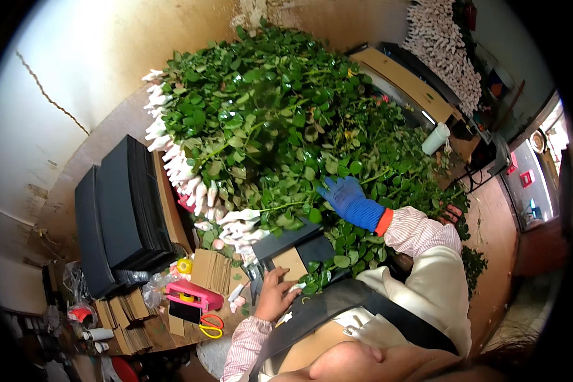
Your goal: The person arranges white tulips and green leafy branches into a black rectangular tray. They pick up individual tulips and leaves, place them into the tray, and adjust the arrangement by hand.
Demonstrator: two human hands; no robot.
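Note:
My right hand (352, 201), in a blue knitted glove, reaches over a large heap of leafy green flower stems (254, 127). Its fingers are stretched out and touch the leaves, their tips partly among them. A stem with a white-sleeved flower head (240, 216) points toward the glove. My bare left hand (275, 295) is at a dark stand (288, 238), fingers apart over a piece of brown cardboard (290, 262). Close to its fingertips lie a small white piece and a leafy sprig (317, 279); whether they touch is unclear.
White-sleeved flower heads (178, 167) line the heap's left edge. Black boxes or boards (124, 210) stand at left. Nearer are stacked cardboard pieces (211, 270), a pink tape dispenser (194, 296), a phone (184, 311) and yellow-red scissors (211, 326). A pale cylinder (435, 139) lies right.

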